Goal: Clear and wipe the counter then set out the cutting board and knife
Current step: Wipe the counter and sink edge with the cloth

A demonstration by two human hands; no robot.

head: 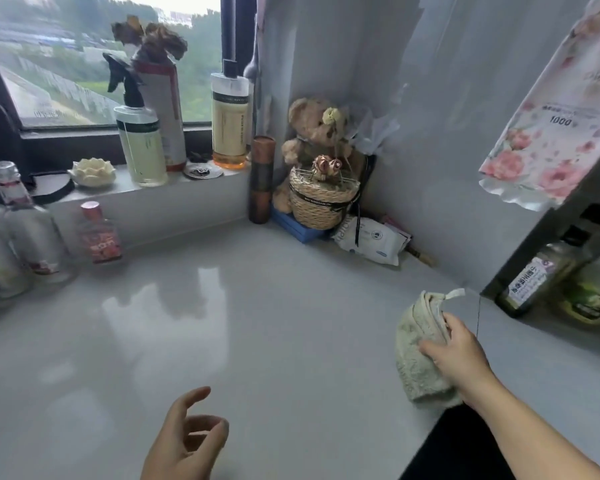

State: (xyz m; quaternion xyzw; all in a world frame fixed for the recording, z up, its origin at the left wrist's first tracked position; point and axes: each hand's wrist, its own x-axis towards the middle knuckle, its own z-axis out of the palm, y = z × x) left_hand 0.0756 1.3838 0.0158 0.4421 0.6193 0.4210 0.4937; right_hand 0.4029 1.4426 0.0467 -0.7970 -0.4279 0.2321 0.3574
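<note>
A pale green cloth [417, 348] lies bunched on the glossy white counter [243, 306] at the right, and my right hand [459, 355] grips its upper edge. My left hand [184, 441] hovers over the counter's near edge, holding nothing, with its fingers loosely curled and apart. No cutting board or knife is in sight.
Glass bottles [32, 230] and a small red-labelled bottle [101, 233] stand at the left. The window sill holds a spray bottle [139, 133] and a pump bottle [230, 119]. In the far corner are a teddy bear [316, 129], a wicker basket [321, 199], a brown tube [262, 178] and wipes pack [371, 242]. A dark oil bottle [541, 275] stands at right.
</note>
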